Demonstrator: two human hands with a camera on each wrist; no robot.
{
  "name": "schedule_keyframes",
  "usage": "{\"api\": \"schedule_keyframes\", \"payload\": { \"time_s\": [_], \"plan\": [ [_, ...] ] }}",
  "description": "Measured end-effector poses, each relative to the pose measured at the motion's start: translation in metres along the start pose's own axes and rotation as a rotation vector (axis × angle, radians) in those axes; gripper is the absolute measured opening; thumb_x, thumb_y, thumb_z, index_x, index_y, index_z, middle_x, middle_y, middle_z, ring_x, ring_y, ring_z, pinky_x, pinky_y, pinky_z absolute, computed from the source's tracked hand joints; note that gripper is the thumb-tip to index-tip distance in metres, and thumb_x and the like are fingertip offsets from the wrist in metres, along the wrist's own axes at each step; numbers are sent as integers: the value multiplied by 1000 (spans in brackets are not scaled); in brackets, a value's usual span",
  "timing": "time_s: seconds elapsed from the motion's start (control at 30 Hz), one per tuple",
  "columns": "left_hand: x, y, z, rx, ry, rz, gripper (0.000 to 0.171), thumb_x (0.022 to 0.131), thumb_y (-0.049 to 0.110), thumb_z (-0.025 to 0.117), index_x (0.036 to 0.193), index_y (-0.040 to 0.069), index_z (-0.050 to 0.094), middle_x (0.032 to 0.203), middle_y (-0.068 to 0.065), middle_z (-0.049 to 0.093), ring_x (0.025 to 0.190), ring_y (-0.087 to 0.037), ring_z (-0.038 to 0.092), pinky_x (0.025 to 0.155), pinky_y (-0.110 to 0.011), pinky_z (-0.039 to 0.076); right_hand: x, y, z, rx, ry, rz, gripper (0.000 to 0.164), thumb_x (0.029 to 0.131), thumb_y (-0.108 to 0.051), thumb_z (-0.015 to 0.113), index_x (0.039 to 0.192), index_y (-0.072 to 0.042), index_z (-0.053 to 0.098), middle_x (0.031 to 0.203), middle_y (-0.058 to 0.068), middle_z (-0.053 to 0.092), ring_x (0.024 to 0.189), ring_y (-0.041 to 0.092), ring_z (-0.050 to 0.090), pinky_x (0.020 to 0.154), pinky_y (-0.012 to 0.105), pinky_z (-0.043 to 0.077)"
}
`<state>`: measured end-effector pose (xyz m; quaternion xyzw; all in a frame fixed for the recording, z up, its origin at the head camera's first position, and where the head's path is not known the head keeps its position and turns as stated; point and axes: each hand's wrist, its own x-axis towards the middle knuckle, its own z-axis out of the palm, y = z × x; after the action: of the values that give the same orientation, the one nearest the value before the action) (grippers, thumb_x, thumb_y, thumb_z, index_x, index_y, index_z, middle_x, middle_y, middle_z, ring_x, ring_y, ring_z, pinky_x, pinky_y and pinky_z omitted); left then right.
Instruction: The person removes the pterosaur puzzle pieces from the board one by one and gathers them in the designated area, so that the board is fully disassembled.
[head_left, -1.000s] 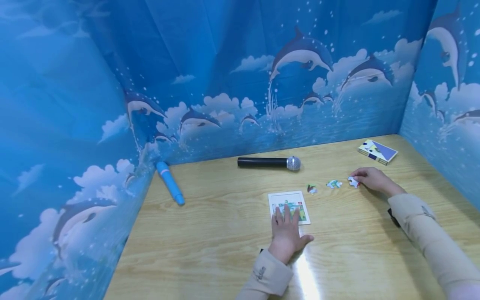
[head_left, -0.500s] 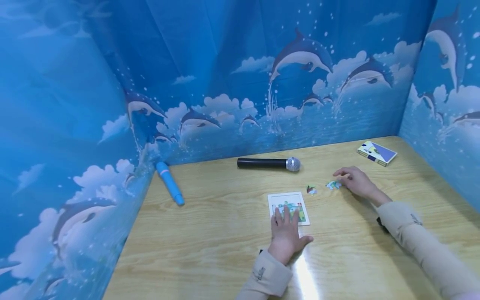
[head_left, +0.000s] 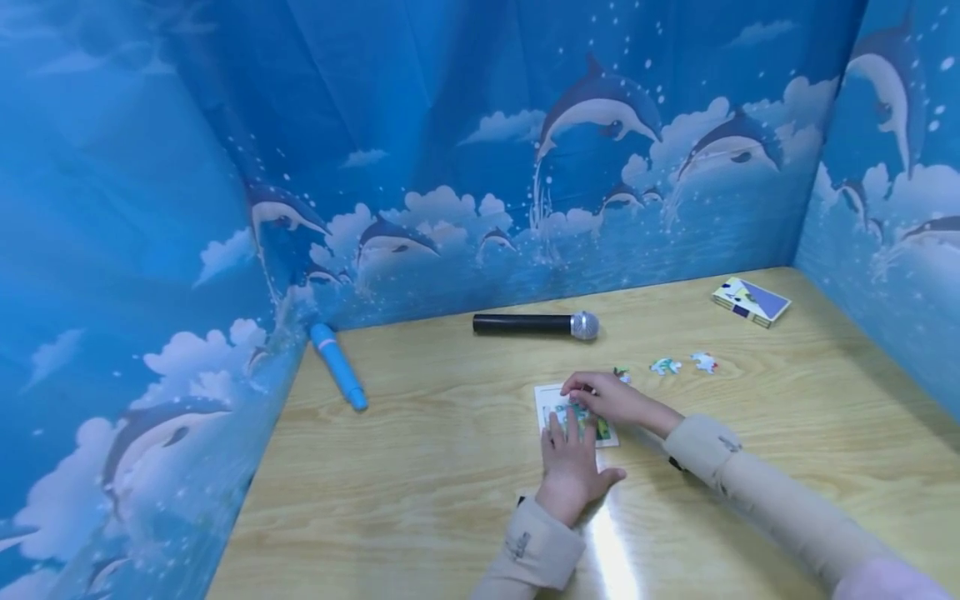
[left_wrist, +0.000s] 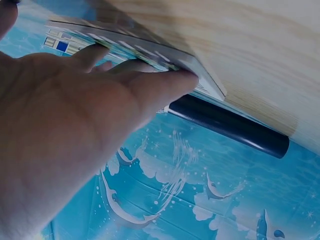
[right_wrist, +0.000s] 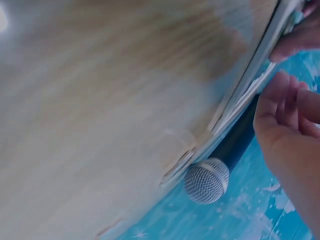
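A small jigsaw puzzle [head_left: 551,397] in a white frame lies on the table. My left hand [head_left: 573,473] rests on its near part, fingers spread flat and thumb out to the right. In the left wrist view, the fingertips [left_wrist: 182,80] press on the board near its edge. Over the upper right of the puzzle is my right hand [head_left: 611,398], thumb and fingers loosely bent, fingertips right at the picture. No piece shows between them in the right wrist view. Loose jigsaw pieces lie to the right: one green and white [head_left: 665,367], another white and red [head_left: 703,362].
A third loose piece [head_left: 622,374] is partly hidden behind my right hand. Behind the puzzle lies a black microphone [head_left: 525,324] with a silver head. A blue cylindrical stick [head_left: 339,367] lies at the left, and a small box [head_left: 752,301] at the back right. Dolphin-print curtains stand around the table.
My right hand has left the white and red piece at the right and moved left over the puzzle. That piece stays on the table. My left hand keeps its place.
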<state>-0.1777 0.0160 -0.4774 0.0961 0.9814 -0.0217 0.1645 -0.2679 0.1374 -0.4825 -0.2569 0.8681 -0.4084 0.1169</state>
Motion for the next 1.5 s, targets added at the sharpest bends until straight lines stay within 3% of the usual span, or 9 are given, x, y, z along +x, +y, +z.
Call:
{"api": "schedule_keyframes", "payload": {
  "time_s": [0.17,0.43,0.6,0.77,1.23,1.5],
  "plan": [
    [-2,1,-2,18,7,4,88,84,79,42,156,33,20,164,0,17,151,-28,19,122,-42,26,7,-2,5,12,-64,17,18,101,-3,46,107,-1,63,93,7,66,83,12,60,78,27,53],
    [-14,-1,7,65,69,-26,86,86,78,36,156,30,20,165,0,12,151,-30,17,122,-45,26,10,-3,7,-77,-118,-7,24,95,3,48,109,-3,67,108,12,67,105,27,62,96,47,52],
    [-23,-5,13,42,62,-81,93,85,81,29,158,24,16,164,-7,17,151,-29,20,121,-44,27,9,-2,6,-120,-153,3,25,93,0,55,115,-3,67,101,7,63,92,17,58,86,33,53],
    [-25,-9,15,45,70,-96,96,84,83,27,157,21,20,163,-8,20,151,-27,21,121,-41,29,7,-1,4,-137,-171,-1,30,89,1,62,118,-3,66,95,4,59,84,10,52,77,21,48],
    [-23,-8,9,40,36,-120,94,84,81,34,156,22,23,163,-6,21,150,-27,24,120,-41,30,8,-4,6,-92,-143,-23,28,84,3,66,111,-5,63,102,8,61,85,12,55,79,24,51],
    [-24,-8,10,89,60,-124,95,83,83,32,156,23,23,163,-4,22,149,-26,26,119,-40,32,7,-6,12,-53,-125,-90,12,92,-7,63,103,-10,58,103,8,67,87,13,60,82,30,53]
  ]
}}
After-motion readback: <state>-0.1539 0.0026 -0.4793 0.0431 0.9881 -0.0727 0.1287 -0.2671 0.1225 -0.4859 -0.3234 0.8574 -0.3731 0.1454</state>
